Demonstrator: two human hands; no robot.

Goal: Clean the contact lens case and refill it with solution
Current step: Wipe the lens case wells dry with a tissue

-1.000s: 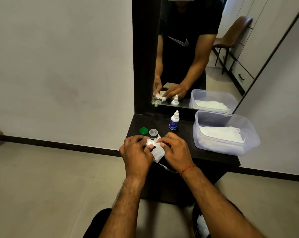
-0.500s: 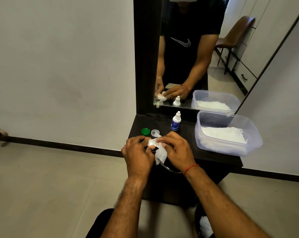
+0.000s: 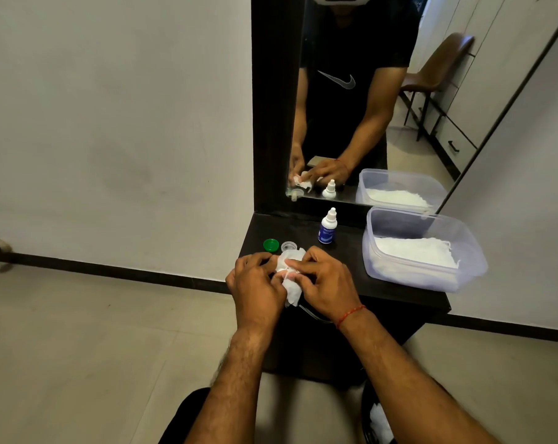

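- My left hand (image 3: pixel 255 290) and right hand (image 3: pixel 325 283) clamp a crumpled tissue (image 3: pixel 292 283) in curled fingers, at the shelf (image 3: pixel 351 261) front edge.
- I cannot see the case; the tissue hides it.
- Green cap (image 3: pixel 270 244) and clear cap (image 3: pixel 288 246) lie just behind the tissue, the bottle (image 3: pixel 328 227) farther back, the tub (image 3: pixel 425 251) to the right.

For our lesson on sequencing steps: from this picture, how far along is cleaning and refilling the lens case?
Done: the green cap and clear cap lie off on the shelf. In hand: the left hand and right hand grip a white tissue; the case is hidden. Left: the solution bottle stands upright and untouched, so refilling and recapping remain.
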